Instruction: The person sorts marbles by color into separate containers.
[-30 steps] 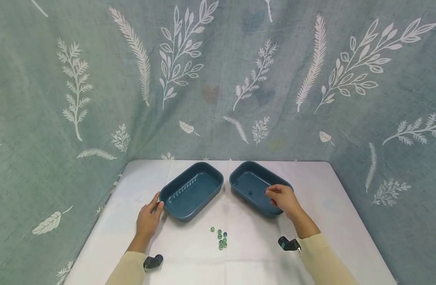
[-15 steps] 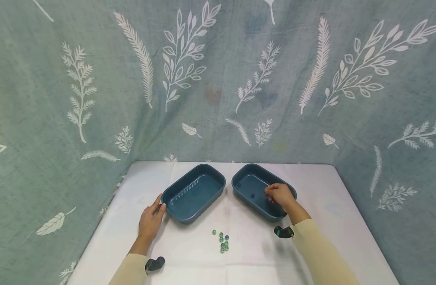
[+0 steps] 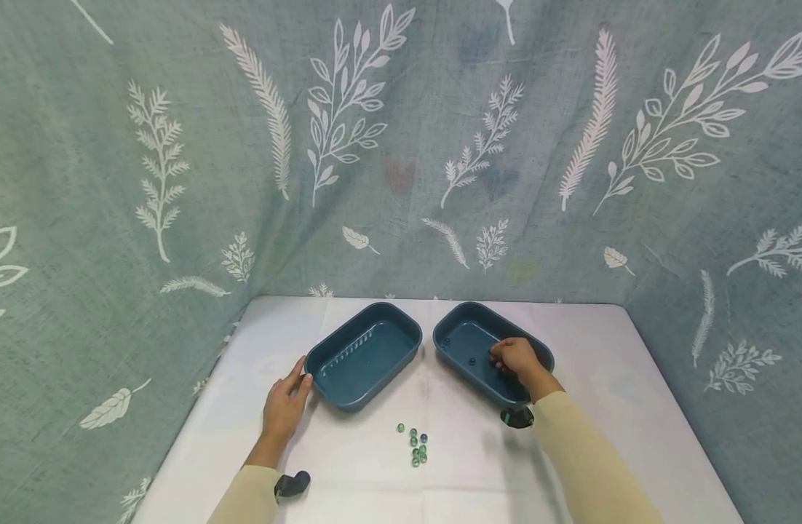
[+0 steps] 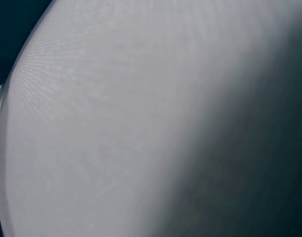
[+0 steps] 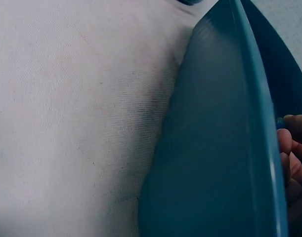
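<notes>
My right hand (image 3: 515, 356) is inside the right blue tray (image 3: 453, 372). In the right wrist view, its thumb and fingertip pinch a small blue marble (image 5: 280, 123), partly hidden behind the tray wall (image 5: 215, 128). Two dark marbles lie on that tray's floor: one marble (image 3: 447, 341) near the far left end, another marble (image 3: 472, 361) near the middle. My left hand (image 3: 284, 407) rests against the near left corner of the left blue tray (image 3: 348, 400), fingers extended along its rim. No marbles show in the left tray.
Several green marbles (image 3: 415, 452) lie loosely grouped on the white cloth between my arms, with one blue marble (image 3: 423, 438) among them. A patterned green cloth (image 3: 401, 145) hangs behind the table. The left wrist view is mostly blurred white cloth.
My right hand has moved lower into the right tray, its wrist now closer to the tray's near edge. The left hand stays at its tray. The head view has shifted slightly.
</notes>
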The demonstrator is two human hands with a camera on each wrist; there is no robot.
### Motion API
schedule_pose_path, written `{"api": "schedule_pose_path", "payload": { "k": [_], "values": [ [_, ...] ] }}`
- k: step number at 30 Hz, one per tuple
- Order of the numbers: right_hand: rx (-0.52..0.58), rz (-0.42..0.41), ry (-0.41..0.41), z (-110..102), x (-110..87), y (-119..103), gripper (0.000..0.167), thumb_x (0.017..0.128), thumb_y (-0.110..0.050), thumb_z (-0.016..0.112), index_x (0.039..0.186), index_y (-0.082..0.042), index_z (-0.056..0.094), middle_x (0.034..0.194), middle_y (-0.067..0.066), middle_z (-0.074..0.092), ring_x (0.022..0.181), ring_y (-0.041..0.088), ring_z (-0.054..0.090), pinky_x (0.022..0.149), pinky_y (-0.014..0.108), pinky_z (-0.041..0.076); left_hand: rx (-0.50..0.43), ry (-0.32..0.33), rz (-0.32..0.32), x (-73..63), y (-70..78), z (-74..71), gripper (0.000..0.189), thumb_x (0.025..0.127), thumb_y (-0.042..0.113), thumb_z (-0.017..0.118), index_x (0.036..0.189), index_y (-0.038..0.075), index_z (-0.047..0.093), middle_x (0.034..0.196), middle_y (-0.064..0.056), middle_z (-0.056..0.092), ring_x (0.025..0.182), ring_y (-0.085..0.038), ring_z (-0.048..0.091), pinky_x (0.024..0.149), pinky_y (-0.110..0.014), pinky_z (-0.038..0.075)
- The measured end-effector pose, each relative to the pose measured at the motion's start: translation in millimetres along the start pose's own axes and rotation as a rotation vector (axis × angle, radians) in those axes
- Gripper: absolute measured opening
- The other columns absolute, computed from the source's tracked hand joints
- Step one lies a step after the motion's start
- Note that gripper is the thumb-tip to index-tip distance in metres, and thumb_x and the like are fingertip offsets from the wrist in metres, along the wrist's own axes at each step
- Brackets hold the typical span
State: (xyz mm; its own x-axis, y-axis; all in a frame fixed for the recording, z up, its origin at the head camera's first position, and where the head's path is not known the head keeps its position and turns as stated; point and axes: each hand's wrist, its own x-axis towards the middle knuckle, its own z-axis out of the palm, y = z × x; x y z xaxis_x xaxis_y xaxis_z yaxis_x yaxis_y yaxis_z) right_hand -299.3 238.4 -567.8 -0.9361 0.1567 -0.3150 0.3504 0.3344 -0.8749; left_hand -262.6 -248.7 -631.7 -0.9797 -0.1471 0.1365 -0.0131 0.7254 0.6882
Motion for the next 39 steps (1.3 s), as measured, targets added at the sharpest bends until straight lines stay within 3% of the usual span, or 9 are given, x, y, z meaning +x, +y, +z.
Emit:
{"api": "schedule_pose_path", "payload": {
  "k": [12,20,26,33,39],
  "values": [
    [0.028,0.037,0.009,2.7,11.9,2.7,0.016,0.093,-0.002,0.058,0.101,0.009,0.067,0.076,0.006,0.064,0.058,0.011,0.055,0.054,0.024,0.048,-0.003,0.007,0.013,-2.0,1.7,-0.3,0.055,0.101,0.046,0.048,0.151,0.026,0.038,0.140,-0.013,0.050,0.135,-0.039,0.038,0.117,-0.050,0.010],
    [-0.003,0.069,0.031,5.5,18.2,1.8,0.012,0.092,-0.002,0.060,0.095,0.007,0.067,0.069,0.003,0.062,0.054,0.009,0.053,0.050,0.022,0.046,-0.003,0.015,-0.001,-1.1,1.0,-2.7,0.056,0.100,0.051,0.046,0.151,0.027,0.038,0.142,-0.013,0.049,0.137,-0.044,0.031,0.116,-0.055,0.011],
    [-0.008,0.082,0.032,7.0,21.0,5.0,0.010,0.091,-0.003,0.061,0.088,0.006,0.067,0.066,0.005,0.063,0.051,0.009,0.053,0.047,0.021,0.045,-0.015,0.024,0.003,0.2,-0.8,-1.2,0.055,0.100,0.050,0.047,0.150,0.028,0.040,0.140,-0.013,0.051,0.136,-0.043,0.034,0.116,-0.053,0.013],
    [-0.041,0.088,0.028,10.1,21.8,8.2,0.012,0.092,-0.004,0.060,0.086,0.003,0.066,0.065,0.004,0.061,0.052,0.010,0.053,0.047,0.023,0.045,-0.018,0.000,-0.008,-1.0,-3.4,0.1,0.060,0.098,0.060,0.043,0.150,0.030,0.040,0.142,-0.012,0.049,0.138,-0.049,0.026,0.113,-0.061,0.013],
    [-0.075,0.077,0.029,13.0,23.9,8.8,0.013,0.092,-0.006,0.060,0.083,0.001,0.066,0.066,0.004,0.061,0.052,0.010,0.053,0.046,0.022,0.045,-0.018,-0.004,-0.016,-2.0,-1.7,-0.7,0.061,0.097,0.060,0.042,0.150,0.030,0.039,0.143,-0.010,0.048,0.139,-0.047,0.025,0.113,-0.061,0.013]
  ]
}}
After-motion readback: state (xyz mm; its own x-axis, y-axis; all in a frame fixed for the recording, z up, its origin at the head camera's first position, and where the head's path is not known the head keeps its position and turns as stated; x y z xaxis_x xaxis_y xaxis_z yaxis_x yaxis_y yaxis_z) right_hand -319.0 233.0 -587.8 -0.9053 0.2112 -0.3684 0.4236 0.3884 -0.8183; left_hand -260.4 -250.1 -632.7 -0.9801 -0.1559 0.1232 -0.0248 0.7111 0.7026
